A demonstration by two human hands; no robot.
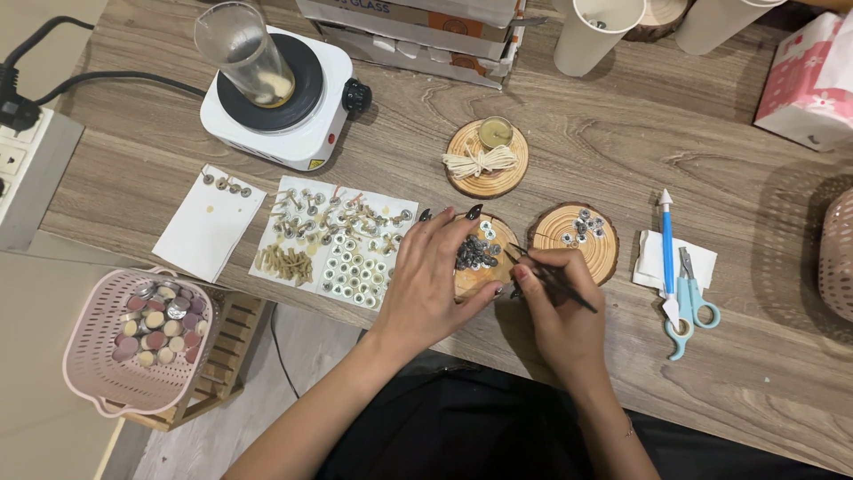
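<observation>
While both hands work at the near edge of the desk point(711, 133), the state of each station reads as follows.

Left hand: left hand point(435, 276) lies over the near wood slice point(469, 283), fingers spread and curled loosely; fingertips touch the pile of metal wick tabs point(478, 253); whether a tab is pinched cannot be told.
Right hand: right hand point(555, 307) closes firmly on thin dark tweezers point(544, 276), tips aimed at the same pile.
Work piece location: tab pile sits on the wood slice at the near edge, between the 2 hands.
Finished stock, judged: paper sheet point(333, 240) left of the hands carries many tabs in rows, some with wick stubs; this part looks well advanced.
Remaining stock, judged: the pile under the fingers and a smaller group on the second wood slice point(573, 236) look unsorted.
Raw wick: coil point(480, 162) on the third slice, toward the far edge, appears untouched.
Nearby tools: scissors point(689, 307) and blue pen tool point(666, 240) rest on a tissue right of the hands.
Heater: hotplate point(280, 93) with glass beaker point(244, 53) stands near the far left corner.
</observation>
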